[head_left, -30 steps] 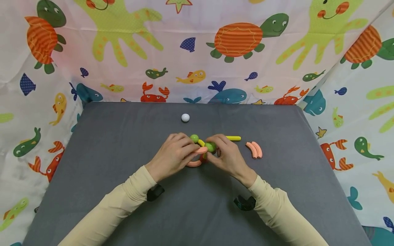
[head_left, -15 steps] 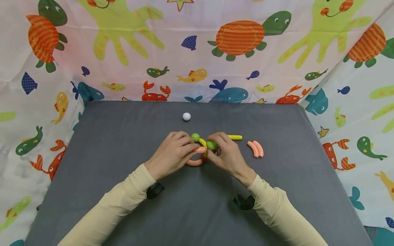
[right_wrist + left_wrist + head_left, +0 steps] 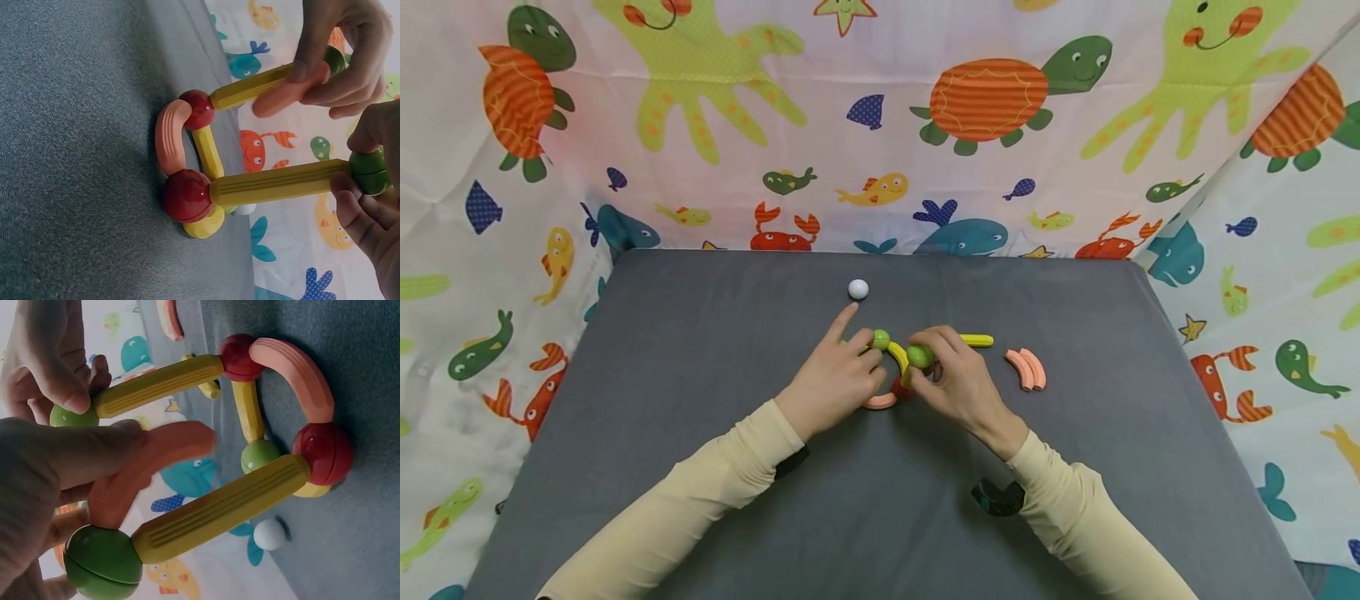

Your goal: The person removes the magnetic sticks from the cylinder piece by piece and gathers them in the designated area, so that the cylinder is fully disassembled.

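Observation:
My left hand (image 3: 831,379) pinches a curved salmon-pink stick (image 3: 119,490), its index finger pointing outward. One end of this stick meets a green ball (image 3: 103,562) atop a yellow stick (image 3: 219,509). My right hand (image 3: 958,383) pinches another green ball (image 3: 920,357) on top of a second yellow stick (image 3: 281,181). Both yellow sticks rise from red balls, one near (image 3: 187,195) and one farther (image 3: 197,109), which a curved pink stick (image 3: 170,137) joins at the table. More yellow sticks and a low green ball (image 3: 259,456) complete the base ring.
A white ball (image 3: 858,289) lies beyond my left hand on the grey table (image 3: 880,517). A loose yellow stick (image 3: 977,341) lies past my right hand, and two curved pink sticks (image 3: 1026,369) lie side by side to the right. A printed cloth (image 3: 715,200) hangs behind.
My left hand has turned and its index finger now points outward. The curved pink stick it holds has swung away from the right-hand green ball. My right hand keeps its hold.

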